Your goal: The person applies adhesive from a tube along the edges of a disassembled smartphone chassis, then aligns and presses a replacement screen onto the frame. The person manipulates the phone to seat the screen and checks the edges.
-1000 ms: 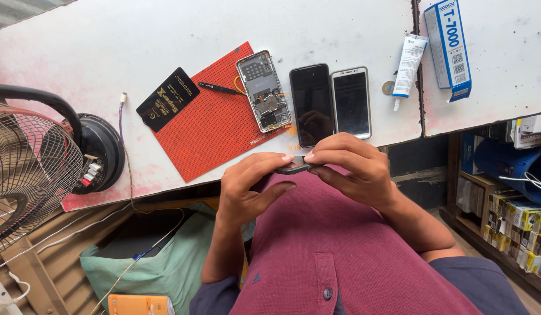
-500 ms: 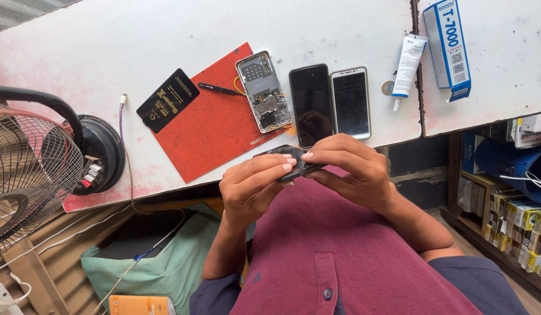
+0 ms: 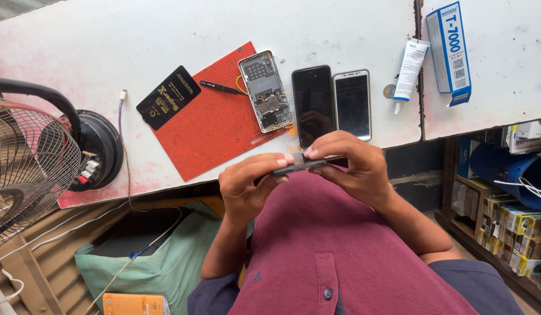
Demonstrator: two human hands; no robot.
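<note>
1. Far left, off the table's left edge: fan (image 3: 19,169) with a wire guard, a cable (image 3: 126,146) trailing down past it.
2. Red mat (image 3: 215,125) near the table's front edge; a black card (image 3: 168,96) sits on its upper left corner, an opened phone (image 3: 266,90) with its insides showing lies on its right side, and a thin black tool (image 3: 222,87) is between them.
3. My left hand (image 3: 247,186) is below the table's front edge, fingers curled, thumb and forefinger pinching the left end of the thin dark panel (image 3: 298,166).
4. Panel sits edge-on between both hands, over my lap, off the table. Looks light, flat, stiff but likely brittle and slick, so I'd grip it by the edges, not the face.
5. My right hand (image 3: 352,166) is closed on the right end, fingertips along the top edge.
6. Behind it: two phones, the black phone (image 3: 313,105) and the white phone (image 3: 353,104), side by side at the front edge.
7. Right: glue tube (image 3: 410,67), blue box (image 3: 454,49) across the table gap.
</note>
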